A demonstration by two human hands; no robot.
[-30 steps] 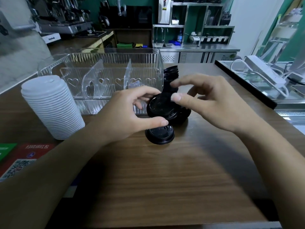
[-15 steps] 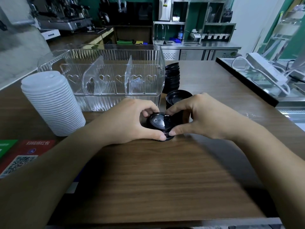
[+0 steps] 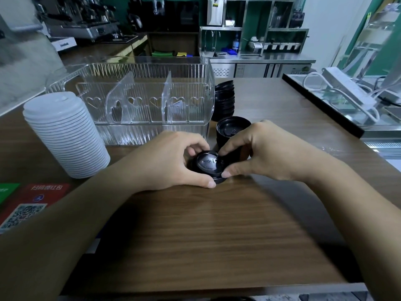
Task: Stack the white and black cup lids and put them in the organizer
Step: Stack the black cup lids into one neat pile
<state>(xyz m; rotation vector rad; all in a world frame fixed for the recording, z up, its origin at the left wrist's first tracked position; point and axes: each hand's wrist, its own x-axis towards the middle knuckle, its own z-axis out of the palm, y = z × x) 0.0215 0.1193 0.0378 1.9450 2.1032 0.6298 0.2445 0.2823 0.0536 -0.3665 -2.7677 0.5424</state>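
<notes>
Wooden counter [image 3: 195,231] carries clear organizer [image 3: 201,83], white lids [image 3: 65,135], black lids [image 3: 224,101], seemingly printed cards [image 3: 32,200]

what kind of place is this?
Most likely a café or drink shop counter: an espresso machine at the back left, a tall stack of white cup lids on the wooden counter, and a steel prep station behind.

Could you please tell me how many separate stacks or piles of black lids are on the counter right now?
3. One tall stack stands beside the organizer's right end, a shorter one sits just in front of it, and both hands hold the nearest. More may be hidden.
</notes>
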